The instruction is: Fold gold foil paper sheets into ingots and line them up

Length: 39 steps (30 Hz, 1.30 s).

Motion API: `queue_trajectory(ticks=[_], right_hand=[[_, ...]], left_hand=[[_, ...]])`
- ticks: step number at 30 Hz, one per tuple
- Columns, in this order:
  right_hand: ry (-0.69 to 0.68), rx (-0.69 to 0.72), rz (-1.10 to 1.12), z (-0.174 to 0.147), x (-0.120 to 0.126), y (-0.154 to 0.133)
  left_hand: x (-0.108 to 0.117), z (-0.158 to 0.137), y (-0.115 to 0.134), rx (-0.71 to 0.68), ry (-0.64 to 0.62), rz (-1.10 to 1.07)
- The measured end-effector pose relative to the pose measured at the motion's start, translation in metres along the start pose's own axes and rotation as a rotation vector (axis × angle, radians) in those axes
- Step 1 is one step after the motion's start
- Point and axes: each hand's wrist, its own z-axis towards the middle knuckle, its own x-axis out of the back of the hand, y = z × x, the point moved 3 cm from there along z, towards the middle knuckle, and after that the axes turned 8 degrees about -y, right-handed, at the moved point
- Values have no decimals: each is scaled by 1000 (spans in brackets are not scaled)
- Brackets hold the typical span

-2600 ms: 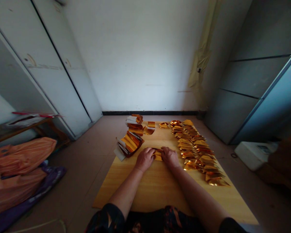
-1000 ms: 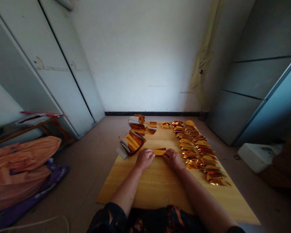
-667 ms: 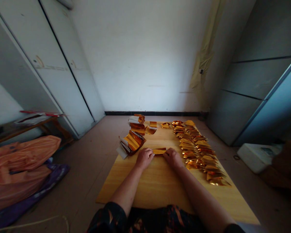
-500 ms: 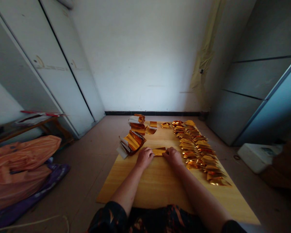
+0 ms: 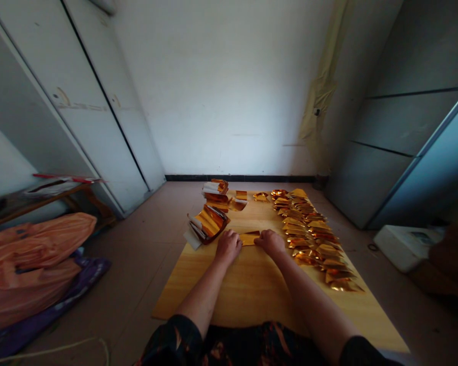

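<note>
A sheet of gold foil paper lies on the wooden table, stretched crosswise between my hands. My left hand has its fingers closed on the sheet's left end. At the right end, my right hand grips the same sheet with bent fingers. Left of my left hand sits a stack of loose gold foil sheets, curled and with pale undersides. To the right of my right hand stand rows of folded gold paper ingots. The fingertips of both hands are partly hidden.
More foil sheets are piled at the table's far left corner, with a single folded piece near the far edge. A white box is on the floor at right. Orange and purple bags lie at left, below a wardrobe.
Both hands keep hold of the gold sheet in nearly the same place. The right hand has shifted slightly left and up, and the sheet's upper edge looks lower and flatter.
</note>
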Motion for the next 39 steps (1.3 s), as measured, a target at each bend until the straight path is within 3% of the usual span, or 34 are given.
queue_trajectory(ticks=[17, 26, 31, 39], right_hand=[[-70, -79, -53, -2, 11, -9], [116, 103, -38, -7, -4, -1], [94, 176, -43, -11, -8, -7], [73, 70, -36, -5, -9, -9]], left_hand=[[5, 0, 6, 94, -36, 46], [6, -2, 14, -15, -36, 68], [3, 0, 19, -90, -77, 104], [6, -2, 26, 131, -15, 42]])
